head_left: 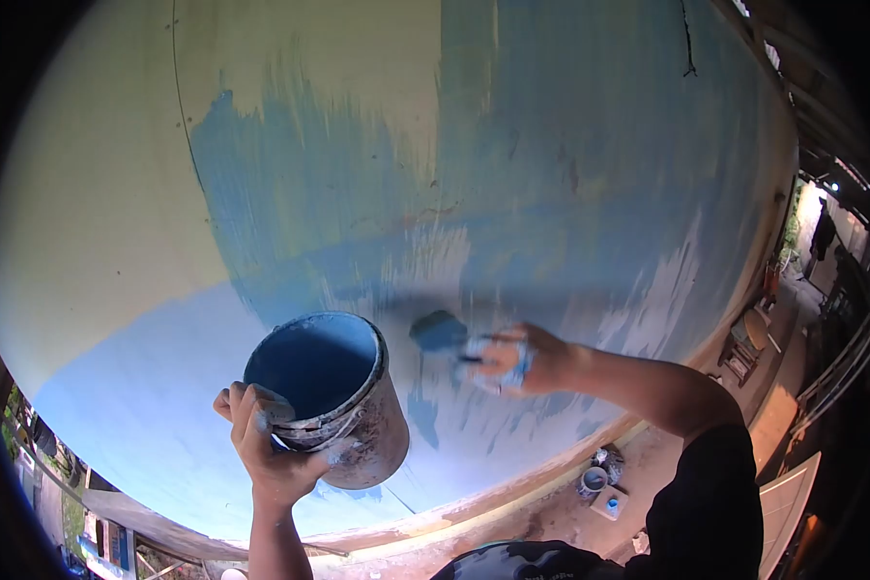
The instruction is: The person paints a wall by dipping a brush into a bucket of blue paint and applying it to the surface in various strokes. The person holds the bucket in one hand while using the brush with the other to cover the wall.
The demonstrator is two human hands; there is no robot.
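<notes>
Left hand (266, 440), low & left of centre, is closed round the rim and wire handle of a paint bucket (333, 396), fingers curled tight; bucket tilts w/ its mouth toward the wall, blue paint inside, outside crusted w/ old paint. Behind it the wall (97, 213) is cream at left & top, streaky blue thru the middle. Right hand (517, 360), just right of bucket, is wrapped shut on a paintbrush (445, 333), bristles loaded blue & pressed on the wall. Further right & lower, small paint cans (597, 476) sit on the ground.
</notes>
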